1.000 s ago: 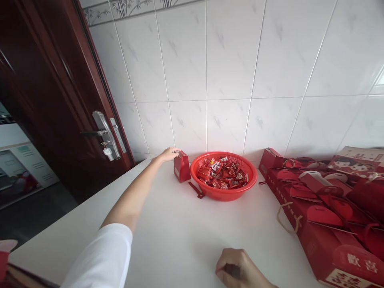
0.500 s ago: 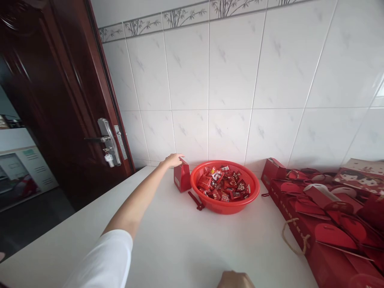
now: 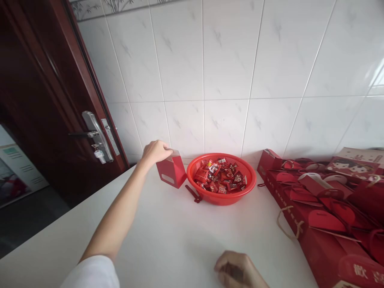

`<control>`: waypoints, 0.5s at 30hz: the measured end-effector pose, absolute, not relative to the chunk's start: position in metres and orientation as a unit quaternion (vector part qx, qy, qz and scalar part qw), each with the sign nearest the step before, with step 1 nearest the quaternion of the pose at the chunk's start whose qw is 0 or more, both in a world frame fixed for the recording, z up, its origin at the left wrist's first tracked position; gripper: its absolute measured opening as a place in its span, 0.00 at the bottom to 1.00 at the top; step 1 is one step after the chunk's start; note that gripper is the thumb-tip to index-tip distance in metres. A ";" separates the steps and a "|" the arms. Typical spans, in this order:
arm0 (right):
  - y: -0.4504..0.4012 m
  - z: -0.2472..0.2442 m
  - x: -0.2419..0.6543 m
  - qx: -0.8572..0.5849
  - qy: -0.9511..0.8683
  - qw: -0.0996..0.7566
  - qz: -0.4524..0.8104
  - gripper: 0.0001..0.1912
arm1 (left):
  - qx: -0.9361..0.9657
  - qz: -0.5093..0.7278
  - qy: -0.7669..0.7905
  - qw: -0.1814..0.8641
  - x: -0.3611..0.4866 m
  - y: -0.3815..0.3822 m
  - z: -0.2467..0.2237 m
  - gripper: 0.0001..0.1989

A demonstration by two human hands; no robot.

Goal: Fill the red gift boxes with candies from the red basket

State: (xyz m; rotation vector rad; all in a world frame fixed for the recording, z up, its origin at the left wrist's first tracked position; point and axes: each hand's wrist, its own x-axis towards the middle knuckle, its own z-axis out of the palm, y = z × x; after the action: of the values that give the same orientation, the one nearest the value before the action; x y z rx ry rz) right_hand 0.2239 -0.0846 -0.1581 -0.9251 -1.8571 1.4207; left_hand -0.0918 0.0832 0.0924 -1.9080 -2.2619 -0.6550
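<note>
The left hand (image 3: 156,151) reaches out to the far part of the white surface (image 3: 144,228), near the tiled wall (image 3: 228,68); its thumb and fingers pinch the top of a small red box (image 3: 171,171), which stands upright just left of the red basket (image 3: 221,199); the basket is full of small wrapped sweets (image 3: 222,176), mostly red. A thin dark red strap (image 3: 193,193) lies on the surface between the box and the basket, close against the basket's near left side. The right hand (image 3: 237,269) is low over the near part of the surface, fingers curled in toward the thumb; I cannot tell whether anything is inside it. Along the right side sits a large red carton (image 3: 303,224) with a rope handle (image 3: 288,230) on its side; folded red boxes with rounded flaps (image 3: 327,220) crowd its top. Off to the left is a dark red door (image 3: 51,80), with keys (image 3: 99,155) hanging from its lock.
</note>
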 end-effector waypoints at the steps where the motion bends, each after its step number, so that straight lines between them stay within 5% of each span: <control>1: -0.084 -0.154 0.225 -0.358 -0.702 0.322 0.524 0.24 | -0.633 -0.172 -0.749 0.087 -0.082 0.069 0.098 0.08; 5: -0.080 -0.138 0.229 -0.395 -0.705 0.394 0.438 0.30 | -0.702 -0.108 -0.687 0.155 -0.028 0.010 0.101 0.14; 10: -0.079 -0.133 0.234 -0.427 -0.698 0.425 0.386 0.48 | -0.817 -0.124 -0.557 0.089 0.032 -0.034 0.070 0.18; 15: -0.073 -0.124 0.241 -0.417 -0.697 0.424 0.400 0.36 | -0.866 -0.088 -0.485 -0.084 0.048 -0.035 0.060 0.24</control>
State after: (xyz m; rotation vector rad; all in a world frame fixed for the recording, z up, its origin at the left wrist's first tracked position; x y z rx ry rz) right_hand 0.2408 -0.0733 -0.1236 -1.0429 -1.7448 0.9999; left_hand 0.0476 -0.0351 0.0597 -2.8769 -1.6121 -0.2918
